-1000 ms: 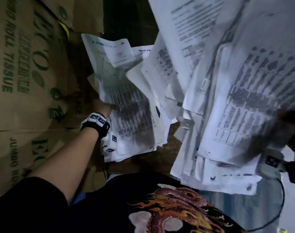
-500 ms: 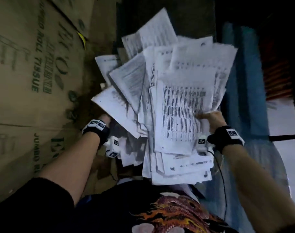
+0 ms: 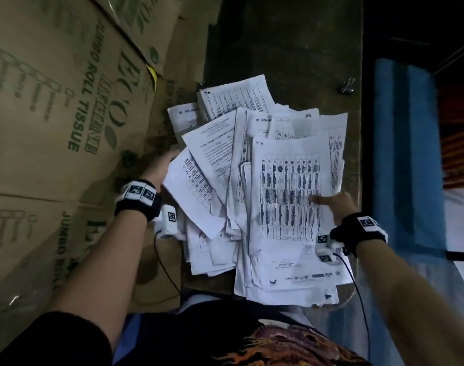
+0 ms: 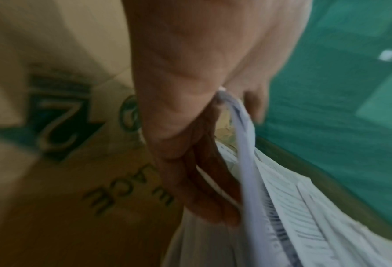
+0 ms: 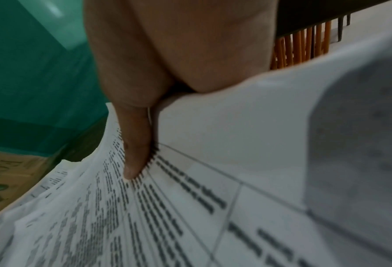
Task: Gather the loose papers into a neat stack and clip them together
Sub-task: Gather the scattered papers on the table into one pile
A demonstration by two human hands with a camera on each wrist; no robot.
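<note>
The papers [image 3: 278,186] have been lowered onto the table [image 3: 283,48]. Their left edge is pinched by the left hand [image 3: 159,167]; the right hand [image 3: 336,204] grips the right edge, thumb laid flat on top.

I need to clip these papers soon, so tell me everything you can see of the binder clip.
The binder clip is small, with a dark body and two looped metal wire handles. It lies on the dark table, near its far right edge, beyond the papers and apart from them. Neither hand touches it. Whether its mouth is shut is too small to tell.
</note>
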